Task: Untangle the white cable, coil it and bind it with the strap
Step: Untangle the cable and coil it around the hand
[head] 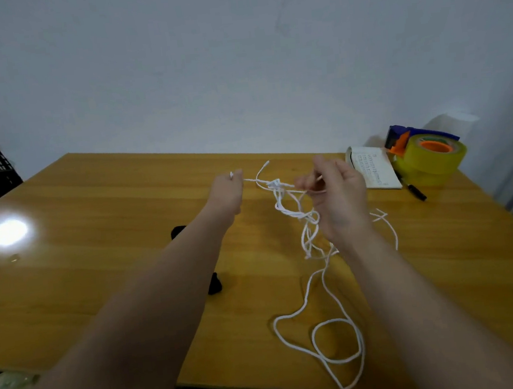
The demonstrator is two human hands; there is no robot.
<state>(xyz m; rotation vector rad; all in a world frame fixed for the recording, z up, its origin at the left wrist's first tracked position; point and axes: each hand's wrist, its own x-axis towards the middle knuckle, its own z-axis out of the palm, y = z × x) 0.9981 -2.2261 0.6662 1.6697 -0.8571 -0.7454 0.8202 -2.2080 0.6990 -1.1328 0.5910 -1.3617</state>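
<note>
The thin white cable [298, 214] hangs knotted between both hands above the yellow wooden table [93, 210], its slack looping at the near edge. The left hand [228, 187] pinches one end and the right hand [336, 193] pinches strands by the knot — pulling them apart would likely cinch it tighter.

Left hand [228, 190] pinched end of white cable [274, 183]; right hand [335, 193] pinched strand just beside knot. Cable stretched between hands above worktop [99, 272] — tangle hung below, loose loops lay near front edge. Black strap [215, 284] partly hidden under left forearm. Notepad [371, 167], pen [416, 192], tape dispenser [430, 158] sat far right.
</note>
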